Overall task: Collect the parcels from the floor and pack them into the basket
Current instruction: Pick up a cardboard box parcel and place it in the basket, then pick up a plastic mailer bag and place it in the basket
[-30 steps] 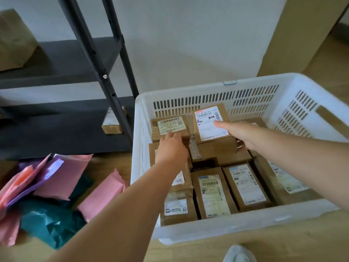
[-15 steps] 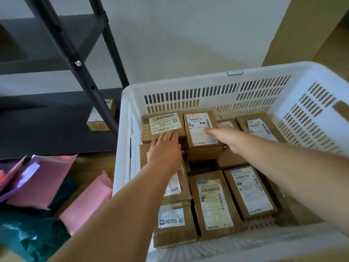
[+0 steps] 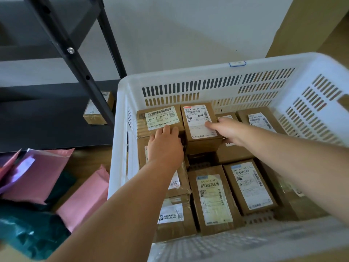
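A white slotted basket (image 3: 188,76) stands on the floor and holds several brown cardboard parcels with white labels. My left hand (image 3: 166,144) rests with straight fingers on the near edge of the back-left parcel marked JS-K12 (image 3: 160,116). Beside that one sits a taller parcel marked 822 (image 3: 196,114). My right hand (image 3: 226,129) holds it, thumb on the label and fingers curled over its right side. More parcels (image 3: 213,199) lie flat in the front rows. Pink mailers (image 3: 85,195) lie on the floor left of the basket.
A black metal shelf post (image 3: 75,59) slants down just left of the basket. One small cardboard box (image 3: 98,110) sits on the dark bottom shelf behind it. A teal bag (image 3: 28,233) and a purple mailer (image 3: 22,167) lie among the pink ones.
The 822 parcel, tilted in my right hand a second ago, now sits level beside the JS-K12 parcel. My left hand slid forward onto that parcel. My head moved closer over the basket.
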A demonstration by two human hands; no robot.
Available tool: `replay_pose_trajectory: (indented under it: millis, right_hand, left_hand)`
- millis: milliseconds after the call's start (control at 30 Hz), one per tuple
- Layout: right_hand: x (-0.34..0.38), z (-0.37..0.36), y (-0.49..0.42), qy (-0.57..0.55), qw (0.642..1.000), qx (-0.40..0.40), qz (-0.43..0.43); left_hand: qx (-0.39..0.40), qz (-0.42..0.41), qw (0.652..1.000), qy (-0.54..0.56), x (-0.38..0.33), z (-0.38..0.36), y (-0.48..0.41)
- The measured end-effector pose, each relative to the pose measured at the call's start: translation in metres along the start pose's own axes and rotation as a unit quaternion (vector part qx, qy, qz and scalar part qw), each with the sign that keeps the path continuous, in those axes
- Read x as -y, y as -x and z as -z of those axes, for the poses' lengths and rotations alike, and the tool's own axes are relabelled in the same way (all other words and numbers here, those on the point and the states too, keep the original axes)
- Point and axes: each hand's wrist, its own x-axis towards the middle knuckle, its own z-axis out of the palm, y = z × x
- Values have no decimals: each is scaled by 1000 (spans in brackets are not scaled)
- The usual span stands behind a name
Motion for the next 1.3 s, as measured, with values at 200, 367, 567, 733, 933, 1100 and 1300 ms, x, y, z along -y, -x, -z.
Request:
replay_pose_trajectory:
  millis: [200, 367, 567, 733, 933, 1100, 1300]
  right_hand:
    - [18, -12, 20, 23, 998, -55, 2]
    - [18, -11, 12, 14, 999, -46, -2]
    - [25, -18, 28, 40, 996, -72, -17]
    - [41, -9, 39, 88, 993, -83, 19]
    - [71, -7, 81, 128, 985, -86, 74]
    - [94, -15, 133, 183, 973, -71, 121]
    - [123, -54, 212, 133, 968, -70, 201]
  left_hand:
    - [9, -10, 1000, -5, 0, -3, 3]
    - [16, -15, 1000, -15, 1, -4, 2]
    - [86, 7, 996, 1, -4, 7, 4]
    - [81, 10, 997, 1, -8, 27, 7]
    - [40, 2, 999, 15, -5, 57, 34]
    - [-11, -16, 1000, 3, 5, 87, 64]
    - [-92, 4, 996, -7, 40, 116, 110]
